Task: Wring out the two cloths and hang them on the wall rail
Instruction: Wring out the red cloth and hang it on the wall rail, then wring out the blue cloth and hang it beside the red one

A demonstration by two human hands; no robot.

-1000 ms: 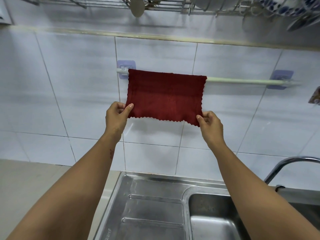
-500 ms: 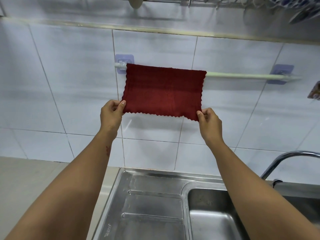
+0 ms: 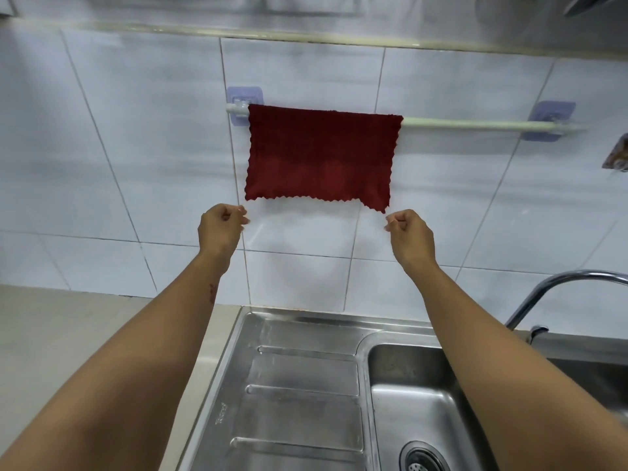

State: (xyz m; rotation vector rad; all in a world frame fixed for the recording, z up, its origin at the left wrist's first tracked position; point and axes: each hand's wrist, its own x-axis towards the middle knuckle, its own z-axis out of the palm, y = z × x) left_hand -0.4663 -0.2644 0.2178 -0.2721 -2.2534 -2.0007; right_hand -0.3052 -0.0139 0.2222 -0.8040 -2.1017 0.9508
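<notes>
Both hands hold nothing. The left hand [image 3: 221, 226] hangs loosely curled just below the lower left corner of the dark red cloth [image 3: 321, 156], its grip closed on air; the right hand [image 3: 409, 234] does the same just under the lower right corner, clear of the fabric. The cloth drapes flat over the left part of the wall rail [image 3: 475, 124], against white tiles. Below lie the steel sink [image 3: 306, 385] and pale worktop [image 3: 68, 328], with a tap [image 3: 557, 283] at right.
</notes>
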